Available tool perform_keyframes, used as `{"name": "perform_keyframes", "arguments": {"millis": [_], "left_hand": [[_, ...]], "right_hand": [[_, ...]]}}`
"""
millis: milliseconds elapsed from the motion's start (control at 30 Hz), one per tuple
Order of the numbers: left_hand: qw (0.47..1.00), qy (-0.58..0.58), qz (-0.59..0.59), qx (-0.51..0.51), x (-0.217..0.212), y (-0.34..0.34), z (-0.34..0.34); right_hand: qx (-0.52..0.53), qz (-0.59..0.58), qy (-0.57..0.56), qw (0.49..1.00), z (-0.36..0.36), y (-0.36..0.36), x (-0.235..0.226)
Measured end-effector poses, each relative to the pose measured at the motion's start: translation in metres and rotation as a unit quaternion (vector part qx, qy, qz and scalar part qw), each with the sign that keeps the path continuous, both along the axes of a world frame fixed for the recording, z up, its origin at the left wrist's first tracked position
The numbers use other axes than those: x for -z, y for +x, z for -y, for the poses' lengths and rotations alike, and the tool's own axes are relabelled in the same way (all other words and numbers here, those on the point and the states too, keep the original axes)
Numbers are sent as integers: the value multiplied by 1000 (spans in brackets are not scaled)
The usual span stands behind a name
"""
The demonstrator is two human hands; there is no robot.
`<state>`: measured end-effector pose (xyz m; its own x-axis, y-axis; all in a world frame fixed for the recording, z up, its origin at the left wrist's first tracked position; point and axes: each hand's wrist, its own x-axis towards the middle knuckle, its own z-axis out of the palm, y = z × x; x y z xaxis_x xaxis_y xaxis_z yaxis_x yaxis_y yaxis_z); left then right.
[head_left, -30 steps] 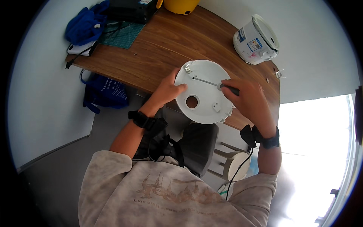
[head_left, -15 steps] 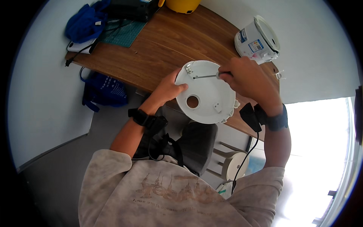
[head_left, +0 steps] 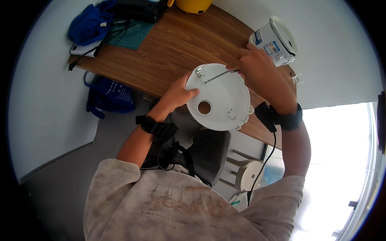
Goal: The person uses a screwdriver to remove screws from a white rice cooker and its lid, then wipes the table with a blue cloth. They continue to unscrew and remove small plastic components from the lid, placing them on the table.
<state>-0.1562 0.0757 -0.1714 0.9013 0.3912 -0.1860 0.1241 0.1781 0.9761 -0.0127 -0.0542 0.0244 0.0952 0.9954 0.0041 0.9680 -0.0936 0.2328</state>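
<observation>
A round white plastic lid (head_left: 225,98), with a round hole through it and small fittings near its edge, is tilted over the table's front edge. My left hand (head_left: 179,94) grips its left rim, thumb on the inner face and fingers behind. My right hand (head_left: 255,66) is closed round the handle of a screwdriver (head_left: 218,77), whose handle is mostly hidden in the fist. The thin metal shaft slants down to the left, its tip at the lid's inner face beside a small metal fitting (head_left: 200,72).
On the wooden table (head_left: 173,48), a white cooker body (head_left: 273,42) stands at the far right. A green cutting mat (head_left: 134,35), a blue cloth (head_left: 88,26) and a black case (head_left: 140,10) lie far left, a yellow container (head_left: 194,5) behind. A stool (head_left: 250,176) is below right.
My right hand has moved up and slightly left, so the screwdriver slants more steeply, its tip staying about where it was. My left hand and the lid have hardly moved.
</observation>
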Motion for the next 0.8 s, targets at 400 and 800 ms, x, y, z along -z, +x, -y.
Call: {"name": "perform_keyframes", "arguments": {"millis": [400, 800], "left_hand": [[1000, -6, 10, -12, -4, -1, 4], [1000, -4, 2, -14, -1, -2, 3]], "right_hand": [[133, -160, 108, 972, 56, -9, 5], [208, -275, 103, 933, 65, -28, 12]]}}
